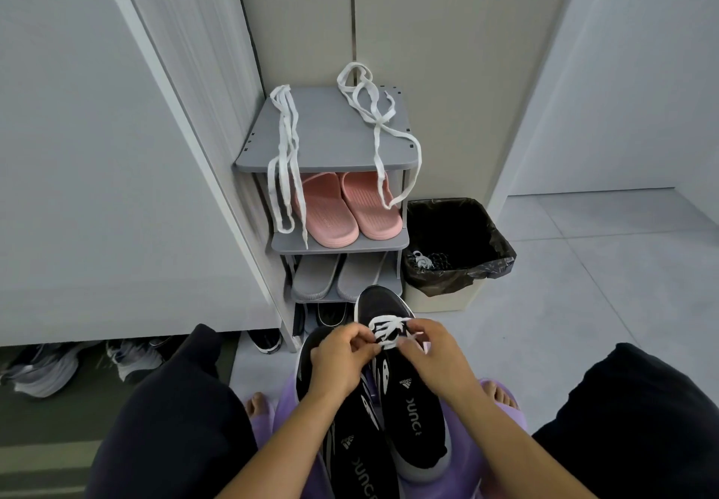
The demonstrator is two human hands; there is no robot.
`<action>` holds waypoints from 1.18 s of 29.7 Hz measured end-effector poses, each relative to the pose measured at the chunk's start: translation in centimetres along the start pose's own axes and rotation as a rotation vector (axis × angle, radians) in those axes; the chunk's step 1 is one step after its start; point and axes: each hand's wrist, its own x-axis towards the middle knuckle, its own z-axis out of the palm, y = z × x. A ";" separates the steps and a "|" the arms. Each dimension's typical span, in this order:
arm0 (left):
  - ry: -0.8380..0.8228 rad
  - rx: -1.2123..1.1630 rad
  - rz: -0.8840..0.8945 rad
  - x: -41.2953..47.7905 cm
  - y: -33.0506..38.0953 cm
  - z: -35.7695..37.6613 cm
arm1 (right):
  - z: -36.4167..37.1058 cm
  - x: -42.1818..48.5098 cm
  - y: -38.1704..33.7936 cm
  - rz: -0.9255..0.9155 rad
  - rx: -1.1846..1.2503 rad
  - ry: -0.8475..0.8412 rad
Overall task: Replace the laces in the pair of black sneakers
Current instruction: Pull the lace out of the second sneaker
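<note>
Head view looks down over the knees of a seated person.

**Task items**
- Two black sneakers lie side by side between the knees, on a purple support (465, 471) whose kind is not clear. Their toes point away, toward the shoe rack (330, 136).
- The right sneaker (412, 409) sits further forward. The left sneaker (350, 448) lies just beside it and is partly covered by the left forearm.
- A threaded lace (389, 329), white, crosses the eyelets near the front of the right sneaker.

**Hands**
- Left hand (342, 354): its grip is clamped on the threaded lace, with thumb and fingers pinching it from the left.
- Right hand (439, 354): its grip is likewise clamped on the same lace, pinching it from the right.
- The two hands are nearly touching above the sneaker.

**Surroundings**
- Two loose white laces lie on the top shelf of the grey rack. The left loose lace (286, 140) hangs over the front edge down past the second shelf. The right loose lace (373, 109) is looped and hangs over the front right corner.
- The second shelf holds pink slippers (342, 210), and the third holds grey slippers (338, 276).
- A bin (502, 257) with a black liner stands just to the right of the rack, with a small tangle (424, 261) inside it.
- More shoes (42, 370) sit under the cabinet at left
</note>
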 end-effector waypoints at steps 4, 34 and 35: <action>0.043 0.008 0.090 0.1 0.1 0.3 | 0.9 -1.2 0.2 -0.068 -0.011 -0.040; -0.091 0.178 -0.036 -0.1 0.7 -0.7 | 2.0 -1.8 2.0 -0.161 -0.093 -0.022; -0.099 0.251 -0.027 -0.2 0.6 -0.2 | 2.0 -1.8 1.9 -0.163 -0.094 -0.020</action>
